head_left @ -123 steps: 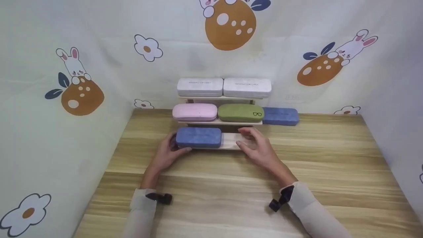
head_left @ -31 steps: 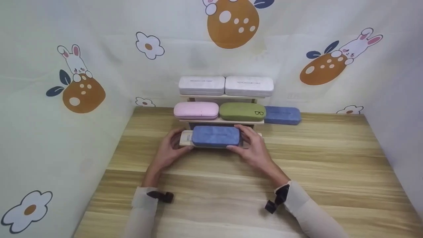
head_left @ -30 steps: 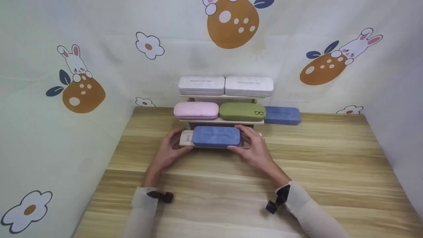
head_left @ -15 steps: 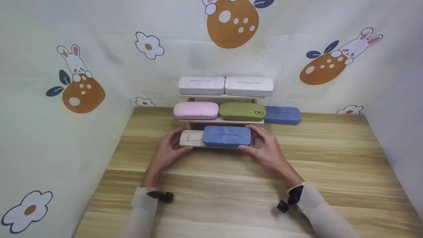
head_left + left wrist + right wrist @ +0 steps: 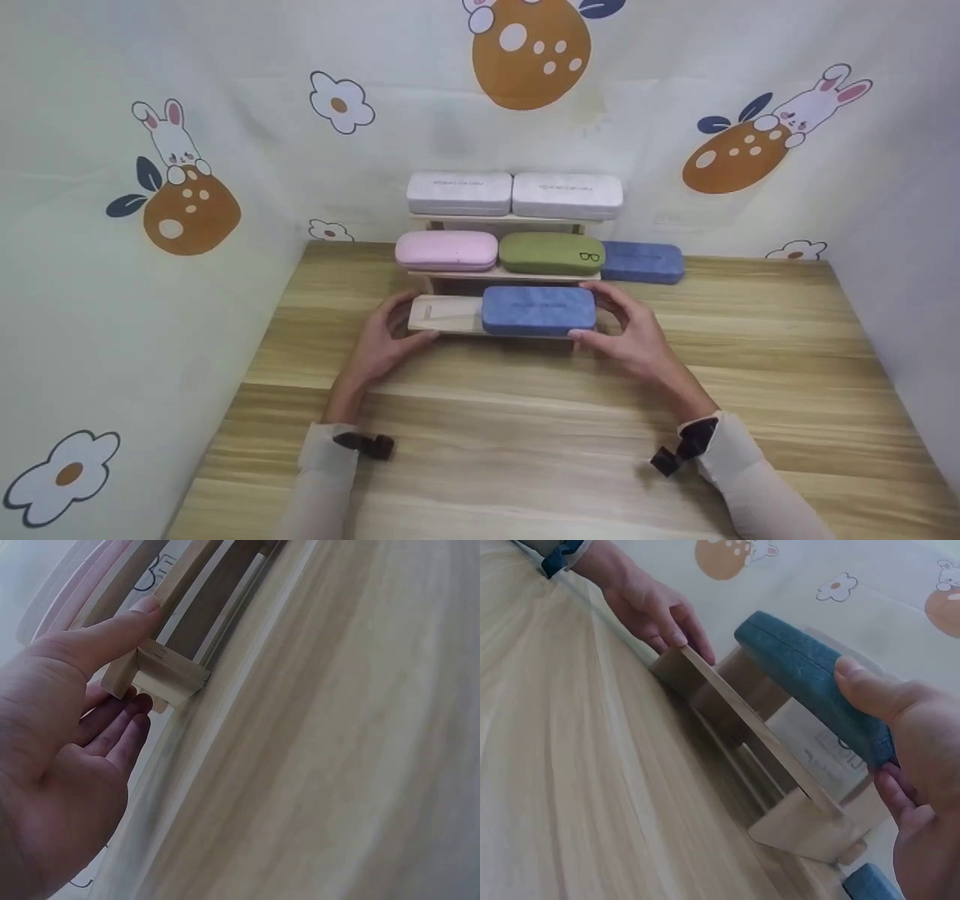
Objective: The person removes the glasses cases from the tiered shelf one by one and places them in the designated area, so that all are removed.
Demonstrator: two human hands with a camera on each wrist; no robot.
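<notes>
A blue glasses case is at the right part of the lowest step of a small wooden tiered rack. My right hand holds its right end, thumb at the front and fingers behind. From the right wrist view, the same blue case appears raised a little off the step. My left hand grips the left end of that step; in the left wrist view, the thumb of the left hand lies along the front edge and the fingers curl behind the end.
On the middle step sit a pink glasses case and a green one. Two white cases, left and right, fill the top. A second blue case lies on the table right of the rack. Patterned cloth hangs behind.
The blue case has moved from the left end of the lowest step to its right part, lately in my right hand. My left hand stays at the step's left end.
</notes>
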